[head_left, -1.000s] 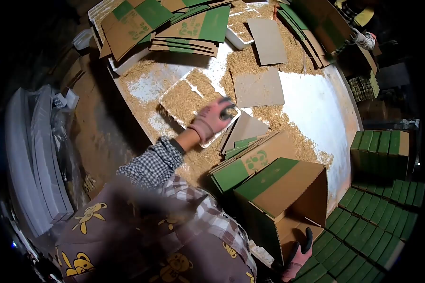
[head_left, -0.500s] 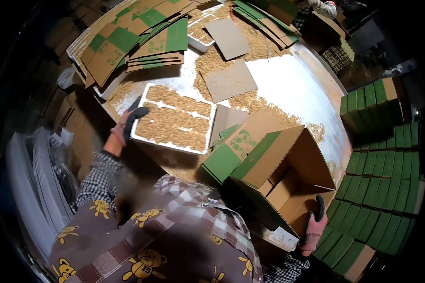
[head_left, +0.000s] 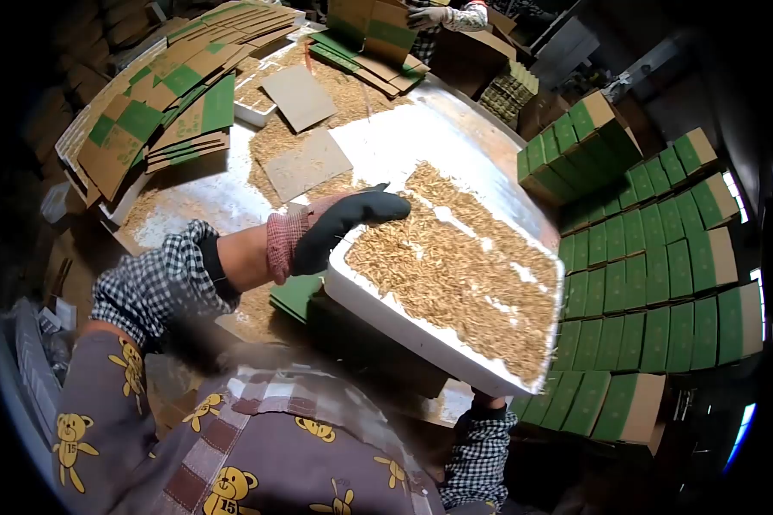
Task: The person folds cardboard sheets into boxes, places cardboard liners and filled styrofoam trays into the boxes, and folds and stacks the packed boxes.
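A white foam tray [head_left: 429,330] filled with golden grain husks is held up and tilted in front of me, its right end lower. My left hand [head_left: 331,230], in a pink and black glove, is closed on the tray's upper left edge, thumb over the husks. Only a sliver of my right hand [head_left: 489,400] shows below the tray's lower right corner; its fingers are hidden. Under the tray, a dark side of the cardboard box [head_left: 365,343] shows, most of it covered. A green carton flap [head_left: 296,296] sticks out left of it.
Flat green and brown cartons [head_left: 180,90] lie stacked at the back left. Two grey cardboard sheets [head_left: 307,163] rest among loose husks on the white table [head_left: 386,129]. Rows of green boxes [head_left: 636,287] stand at right. A co-worker's gloved hand [head_left: 427,17] holds cartons at the back.
My left hand has carried the foam tray rightward and up over the cardboard box. My right hand, earlier at the box's open end, is now mostly hidden beneath the tray. The view has turned right.
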Motion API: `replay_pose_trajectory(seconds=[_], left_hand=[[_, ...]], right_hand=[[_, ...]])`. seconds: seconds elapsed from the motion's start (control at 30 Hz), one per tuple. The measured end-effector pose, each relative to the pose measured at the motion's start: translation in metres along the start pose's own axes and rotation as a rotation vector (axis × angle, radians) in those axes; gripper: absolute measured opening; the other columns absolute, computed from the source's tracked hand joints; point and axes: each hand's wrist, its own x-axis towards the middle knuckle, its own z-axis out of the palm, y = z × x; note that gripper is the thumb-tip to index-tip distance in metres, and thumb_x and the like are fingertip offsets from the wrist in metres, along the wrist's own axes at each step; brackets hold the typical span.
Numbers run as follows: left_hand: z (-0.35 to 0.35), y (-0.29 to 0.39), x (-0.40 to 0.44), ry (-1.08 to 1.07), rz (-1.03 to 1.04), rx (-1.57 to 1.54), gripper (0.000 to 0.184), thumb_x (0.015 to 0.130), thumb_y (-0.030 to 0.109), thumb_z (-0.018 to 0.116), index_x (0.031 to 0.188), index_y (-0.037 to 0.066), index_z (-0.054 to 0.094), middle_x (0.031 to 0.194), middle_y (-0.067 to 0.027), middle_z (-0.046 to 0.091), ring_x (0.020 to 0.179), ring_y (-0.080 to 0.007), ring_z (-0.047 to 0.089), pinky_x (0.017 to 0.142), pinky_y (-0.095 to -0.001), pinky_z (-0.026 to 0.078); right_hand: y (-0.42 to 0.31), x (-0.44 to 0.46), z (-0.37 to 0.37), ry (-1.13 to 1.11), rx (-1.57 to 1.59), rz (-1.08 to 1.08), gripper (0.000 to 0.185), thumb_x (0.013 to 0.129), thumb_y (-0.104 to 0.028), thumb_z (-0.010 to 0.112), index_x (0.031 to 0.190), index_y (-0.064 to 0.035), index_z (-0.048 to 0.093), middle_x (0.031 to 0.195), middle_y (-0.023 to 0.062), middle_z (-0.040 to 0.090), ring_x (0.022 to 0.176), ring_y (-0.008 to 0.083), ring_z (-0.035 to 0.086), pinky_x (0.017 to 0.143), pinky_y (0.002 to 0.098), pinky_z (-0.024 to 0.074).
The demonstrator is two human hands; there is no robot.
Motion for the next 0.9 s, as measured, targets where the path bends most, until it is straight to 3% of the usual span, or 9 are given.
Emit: replay_pose_trajectory(seconds=[0.1,0.2,0.3,0.37,0.43,0.57,0.7,0.8,0.9], left_hand=[[0.003,-0.029,0.004,0.024,-0.348,-0.391,0.038,0.095,0.014,0.056,0.13,0.0,0.052,0.131,-0.0119,0.055,0.121,-0.0204,0.053,0.104,-0.0336,0.042],[-0.01,-0.011,0.013,-0.195,-0.283,0.052,0.033,0.097,0.016,0.054,0.126,0.001,0.057,0.128,-0.0103,0.057,0.115,-0.0165,0.056,0.098,-0.03,0.045],[-0.008,-0.002,0.017,-0.225,0.123,0.592,0.049,0.092,0.019,0.062,0.137,0.004,0.047,0.118,-0.0096,0.061,0.107,-0.0149,0.058,0.09,-0.0265,0.048],[0.011,0.028,0.028,0.119,-0.778,-0.349,0.073,0.088,0.03,0.068,0.146,0.005,0.031,0.109,-0.0081,0.064,0.098,-0.0148,0.061,0.085,-0.0265,0.05],[0.003,0.01,0.023,-0.129,-0.957,-0.143,0.089,0.082,0.046,0.071,0.147,0.006,0.027,0.105,-0.0077,0.065,0.085,-0.0164,0.065,0.076,-0.0293,0.052],[0.022,0.003,0.028,-0.216,-0.848,0.516,0.051,0.084,0.036,0.067,0.121,0.002,0.055,0.09,-0.0185,0.069,0.081,-0.0281,0.067,0.077,-0.0356,0.052],[-0.01,0.025,-0.009,0.468,-0.237,0.259,0.026,0.086,0.018,0.065,0.104,-0.001,0.064,0.085,-0.0141,0.07,0.075,-0.0172,0.068,0.069,-0.0297,0.054],[-0.065,-0.07,-0.061,1.0,-0.655,-0.315,0.023,0.091,0.018,0.06,0.105,0.001,0.065,0.09,-0.0103,0.069,0.07,-0.0137,0.066,0.064,-0.0243,0.054],[-0.052,-0.235,-0.141,0.593,-1.294,0.335,0.076,0.08,0.048,0.067,0.13,-0.005,0.046,0.112,-0.0259,0.063,0.109,-0.0352,0.06,0.094,-0.0378,0.047]], right_hand=[[-0.024,0.012,0.02,0.011,-1.506,0.329,0.056,0.093,-0.025,0.056,0.142,-0.0047,0.037,0.147,0.0136,0.037,0.131,0.0278,0.039,0.11,0.038,0.0318],[-0.025,0.047,0.036,0.072,-1.122,0.269,0.062,0.085,-0.013,0.065,0.139,-0.001,0.038,0.141,0.0142,0.044,0.126,0.0268,0.045,0.106,0.035,0.0359],[-0.031,0.062,0.033,0.02,-1.146,0.401,0.064,0.084,-0.014,0.068,0.139,0.0005,0.038,0.135,0.0126,0.051,0.121,0.0239,0.051,0.102,0.0324,0.0399],[-0.031,0.065,0.045,0.19,-0.994,0.317,0.069,0.082,-0.013,0.072,0.14,0.001,0.038,0.129,0.0094,0.056,0.116,0.0193,0.054,0.098,0.0302,0.0419],[-0.038,0.062,0.039,0.182,-0.852,0.394,0.071,0.081,-0.011,0.073,0.141,0.0007,0.037,0.13,0.0076,0.055,0.116,0.016,0.052,0.097,0.0284,0.0422],[-0.041,0.067,0.031,0.155,-1.1,0.38,0.069,0.081,-0.007,0.071,0.141,0.0018,0.038,0.127,0.0087,0.057,0.112,0.0171,0.055,0.095,0.0287,0.0438],[-0.051,0.06,0.045,0.352,-1.121,0.436,0.06,0.08,-0.007,0.068,0.135,0.0029,0.047,0.119,0.0092,0.061,0.105,0.0182,0.058,0.094,0.0305,0.0439],[-0.056,0.043,0.027,0.34,-1.17,0.492,0.062,0.075,-0.01,0.069,0.133,0.0029,0.05,0.119,0.0101,0.061,0.106,0.0186,0.057,0.094,0.0306,0.0432],[-0.047,0.066,0.064,0.356,-1.209,0.475,0.06,0.077,-0.011,0.067,0.132,0.004,0.051,0.12,0.0103,0.061,0.109,0.0195,0.056,0.094,0.0302,0.0419]])
